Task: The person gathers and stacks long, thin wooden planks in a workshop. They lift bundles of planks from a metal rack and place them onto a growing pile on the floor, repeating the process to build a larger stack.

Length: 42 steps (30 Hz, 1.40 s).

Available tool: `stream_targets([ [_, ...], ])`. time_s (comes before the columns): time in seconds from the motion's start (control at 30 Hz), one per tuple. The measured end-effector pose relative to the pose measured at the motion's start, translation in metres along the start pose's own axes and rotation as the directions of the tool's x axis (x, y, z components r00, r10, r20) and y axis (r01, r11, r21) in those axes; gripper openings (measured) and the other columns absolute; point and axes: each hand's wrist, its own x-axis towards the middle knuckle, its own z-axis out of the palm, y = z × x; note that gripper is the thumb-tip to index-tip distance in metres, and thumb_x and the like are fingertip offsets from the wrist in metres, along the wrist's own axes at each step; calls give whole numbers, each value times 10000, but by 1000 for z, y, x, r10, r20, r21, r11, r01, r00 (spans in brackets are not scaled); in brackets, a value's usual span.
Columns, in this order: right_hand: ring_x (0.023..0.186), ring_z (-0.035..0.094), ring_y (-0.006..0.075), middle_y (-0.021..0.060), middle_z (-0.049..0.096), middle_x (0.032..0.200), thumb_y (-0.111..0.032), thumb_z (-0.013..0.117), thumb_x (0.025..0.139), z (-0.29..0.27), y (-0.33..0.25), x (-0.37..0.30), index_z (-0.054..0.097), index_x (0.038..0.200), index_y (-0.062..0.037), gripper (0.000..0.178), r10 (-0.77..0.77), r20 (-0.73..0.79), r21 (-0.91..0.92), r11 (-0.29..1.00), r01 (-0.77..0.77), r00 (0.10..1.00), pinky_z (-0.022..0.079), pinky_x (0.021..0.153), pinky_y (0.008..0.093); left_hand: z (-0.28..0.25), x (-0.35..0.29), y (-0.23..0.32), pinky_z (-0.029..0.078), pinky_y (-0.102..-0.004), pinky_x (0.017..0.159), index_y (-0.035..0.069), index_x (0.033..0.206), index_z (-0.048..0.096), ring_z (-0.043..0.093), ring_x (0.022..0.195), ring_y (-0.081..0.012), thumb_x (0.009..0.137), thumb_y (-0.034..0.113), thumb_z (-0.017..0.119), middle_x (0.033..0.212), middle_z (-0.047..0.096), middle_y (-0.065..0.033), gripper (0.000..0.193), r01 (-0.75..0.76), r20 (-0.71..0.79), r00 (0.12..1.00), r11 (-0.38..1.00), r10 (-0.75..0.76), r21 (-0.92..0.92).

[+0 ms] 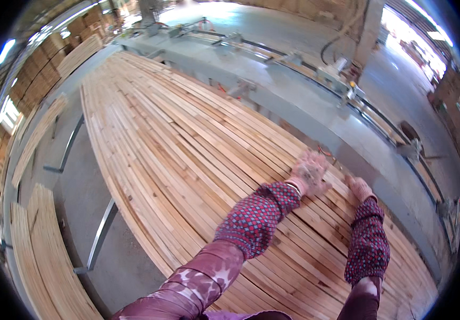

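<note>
Long, narrow wooden strips [187, 154] lie side by side in a wide layer, running from the far left to the near right. My left hand [310, 173], in a smudged pinkish glove, rests on the strips near their far edge with its fingers spread. To its right, my right hand [360, 189] is gloved too, its fingers bent over a strip along that same edge. Part of those fingers is hidden, so the grip shows only in part. Patterned red and blue sleeve covers reach up both forearms.
A grey metal machine bed [294, 85] with a clamp rail [262, 48] runs along the strips' far side. Bent metal support arms [102, 234] stick out at the left. More boards [43, 240] lie stacked at the lower left. A post [366, 40] stands behind the machine.
</note>
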Motion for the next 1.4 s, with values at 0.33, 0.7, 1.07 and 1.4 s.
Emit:
stream_targets([
  [0.33, 1137, 639, 370, 158, 706, 1157, -627, 446, 973, 6, -41, -65, 709, 1147, -119, 598, -5, -277, -78, 997, -18, 961, 483, 972, 466, -2, -72, -9, 188, -474, 1237, 21, 1400, 502, 293, 1469, -341, 854, 607, 597, 1512, 405, -175, 807, -42, -107, 994, 973, 18, -228],
  [0.7, 1161, 630, 372, 212, 701, 1155, -608, 526, 941, -15, 4, -28, 734, 1129, -62, 614, -97, -93, 28, 995, 100, 991, 469, 1002, 423, -99, -326, -40, 244, -443, 1211, 15, 1382, 531, 369, 1399, -348, 799, 487, 725, 1448, 462, -175, 774, 277, -316, 906, 959, -282, -62],
  [1.07, 1207, 581, 413, 236, 657, 1211, -704, 368, 971, 9, -62, 22, 728, 1114, -80, 734, -202, -171, -89, 978, 189, 964, 453, 1018, 463, 13, -452, 8, 348, -354, 1134, 8, 1573, 93, 404, 1354, -238, 930, 212, 726, 1513, 372, -149, 925, -6, 74, -15, -74, -997, -997],
  [1.4, 1164, 596, 367, 192, 656, 1160, -447, 337, 1065, 48, -96, 12, 607, 1286, -106, 488, -493, -360, -648, 743, 168, 792, 482, 992, 461, 125, -492, -29, 351, -352, 1135, -46, 1561, 60, 410, 1362, -255, 877, 274, 784, 1477, 413, -168, 1046, 273, -170, 153, 207, -973, -939],
])
